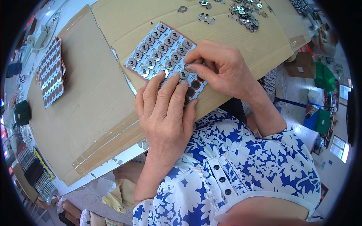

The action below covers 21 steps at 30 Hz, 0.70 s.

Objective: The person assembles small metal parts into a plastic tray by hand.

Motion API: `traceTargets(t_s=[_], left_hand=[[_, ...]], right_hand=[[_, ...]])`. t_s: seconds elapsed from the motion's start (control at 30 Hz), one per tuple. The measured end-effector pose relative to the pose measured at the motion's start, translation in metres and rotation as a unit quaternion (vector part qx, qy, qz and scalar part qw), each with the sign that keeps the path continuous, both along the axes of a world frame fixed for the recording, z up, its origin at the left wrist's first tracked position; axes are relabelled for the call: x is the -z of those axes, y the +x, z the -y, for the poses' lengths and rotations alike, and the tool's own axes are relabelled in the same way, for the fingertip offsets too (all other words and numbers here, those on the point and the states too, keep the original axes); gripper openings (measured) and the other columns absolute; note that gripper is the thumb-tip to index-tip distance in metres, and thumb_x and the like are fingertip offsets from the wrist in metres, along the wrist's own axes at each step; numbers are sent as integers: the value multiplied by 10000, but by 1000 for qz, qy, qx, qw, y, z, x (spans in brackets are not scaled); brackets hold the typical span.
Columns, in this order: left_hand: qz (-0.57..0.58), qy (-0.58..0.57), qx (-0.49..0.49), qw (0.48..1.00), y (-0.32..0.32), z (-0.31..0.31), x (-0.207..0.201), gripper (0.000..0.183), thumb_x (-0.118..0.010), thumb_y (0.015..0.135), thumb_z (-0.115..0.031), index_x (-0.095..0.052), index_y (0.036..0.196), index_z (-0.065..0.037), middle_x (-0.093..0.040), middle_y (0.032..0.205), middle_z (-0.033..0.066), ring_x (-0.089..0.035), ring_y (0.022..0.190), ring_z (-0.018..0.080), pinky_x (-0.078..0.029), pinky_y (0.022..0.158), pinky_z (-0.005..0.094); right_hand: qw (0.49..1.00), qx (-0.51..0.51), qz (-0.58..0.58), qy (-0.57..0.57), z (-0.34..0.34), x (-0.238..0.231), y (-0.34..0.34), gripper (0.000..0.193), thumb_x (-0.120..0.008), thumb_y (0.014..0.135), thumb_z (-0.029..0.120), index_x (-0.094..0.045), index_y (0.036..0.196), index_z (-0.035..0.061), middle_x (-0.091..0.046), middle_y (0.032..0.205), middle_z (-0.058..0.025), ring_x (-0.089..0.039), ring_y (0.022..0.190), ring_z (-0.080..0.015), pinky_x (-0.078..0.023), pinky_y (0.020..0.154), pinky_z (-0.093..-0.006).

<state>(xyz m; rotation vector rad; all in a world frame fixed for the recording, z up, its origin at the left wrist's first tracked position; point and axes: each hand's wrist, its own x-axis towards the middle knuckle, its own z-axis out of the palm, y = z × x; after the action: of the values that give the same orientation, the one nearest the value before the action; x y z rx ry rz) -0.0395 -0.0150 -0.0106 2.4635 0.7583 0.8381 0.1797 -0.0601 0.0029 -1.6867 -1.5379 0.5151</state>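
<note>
A white circuit-board panel (170, 47) with brown edges lies aslant on the cardboard. Rows of round silver metal clips (162, 48) cover most of it, and dark bare circles (195, 84) show at its near right side. My left hand (164, 113) rests over the panel's near edge, fingers stretched out and fingertips on the near clips. At the panel's right edge, my right hand (222, 67) is closed, thumb and forefinger pinching a small metal clip (186, 66) just over the board. My fingers hide much of that clip.
Loose metal clips (247, 15) lie heaped at the far right of the cardboard (94, 94), with several stray ones (182, 9) beside them. A stack of similar panels (52, 73) stands at the left. Past the table's left edge are a dark green container (22, 113) and a power strip (39, 38).
</note>
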Motion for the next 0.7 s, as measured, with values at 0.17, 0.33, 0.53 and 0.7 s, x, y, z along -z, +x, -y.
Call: traceTargets(t_s=[0.17,0.33,0.53,0.7], left_hand=[[7,-18,-8,1000,1,-1,-3,410,-895,859,-123,-799,1246,-28,-770,1370,122,-658,1390,380,-459,1173,589],[6,-25,-7,1000,0,0,-4,421,-895,843,-88,-800,1250,-33,-772,1373,124,-659,1393,374,-459,1176,572],[13,-18,-5,1000,5,-1,-3,423,-897,832,-73,-800,1242,-35,-775,1361,124,-662,1386,371,-459,1178,558],[20,-19,-3,1000,5,-1,-1,429,-904,826,-73,-800,1241,-38,-777,1354,123,-662,1385,371,-459,1180,553]], right_hand=[[993,-42,83,70,4,1,0,110,-758,925,22,-731,1030,40,-708,948,-119,-737,850,-332,-576,701,-428],[980,3,185,69,10,-3,-22,140,-785,951,-18,-773,1090,-1,-686,961,-148,-699,777,-307,-527,650,-383],[984,127,90,82,-3,6,25,135,-800,971,158,-752,1028,45,-719,982,-131,-762,872,-355,-596,752,-460],[954,173,225,94,-27,19,70,169,-807,994,150,-780,1103,23,-731,948,-113,-737,821,-273,-582,764,-402]])
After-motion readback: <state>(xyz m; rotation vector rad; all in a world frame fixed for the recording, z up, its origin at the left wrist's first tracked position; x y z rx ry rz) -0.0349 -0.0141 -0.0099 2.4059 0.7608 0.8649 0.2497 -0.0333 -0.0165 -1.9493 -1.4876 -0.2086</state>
